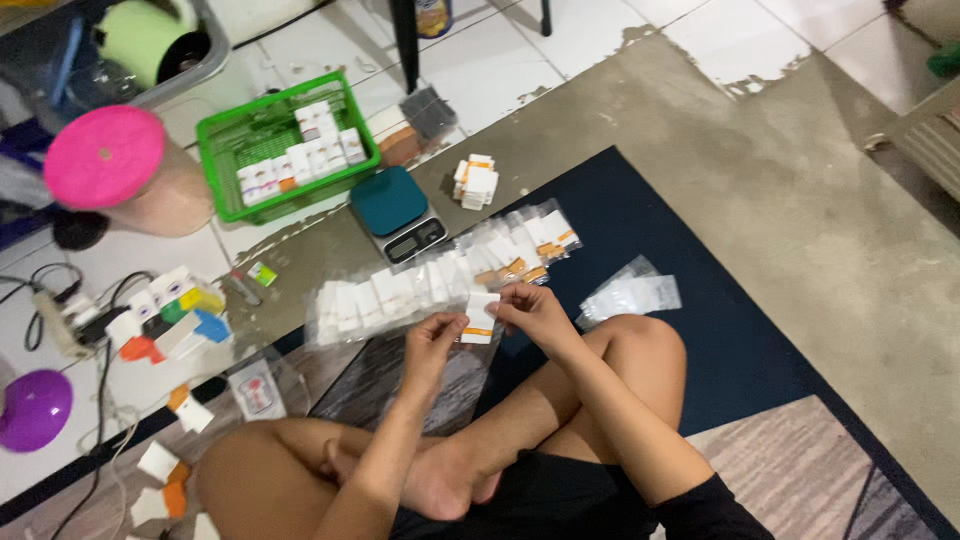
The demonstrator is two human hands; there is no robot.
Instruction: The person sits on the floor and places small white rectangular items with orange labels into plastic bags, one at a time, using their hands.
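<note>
A purple dome-shaped object is seen at the far left edge of the tiled floor, with a round pink lid on a pale tub above it. Small white and coloured cardboard boxes are heaped nearby. Further right, a green plastic mesh basket is filled with small white packets, and a teal-topped digital kitchen scale is set just beside it. A long row of clear plastic sachets holding white cards is laid along the edge of a dark blue mat. At centre, a small white card with an orange stripe is held up between both hands above the crossed legs: the left hand is pinched narrowly on its lower left edge, the right hand on its upper right corner. A loose pile of empty clear sachets is lying on the mat, right of the hands.
</note>
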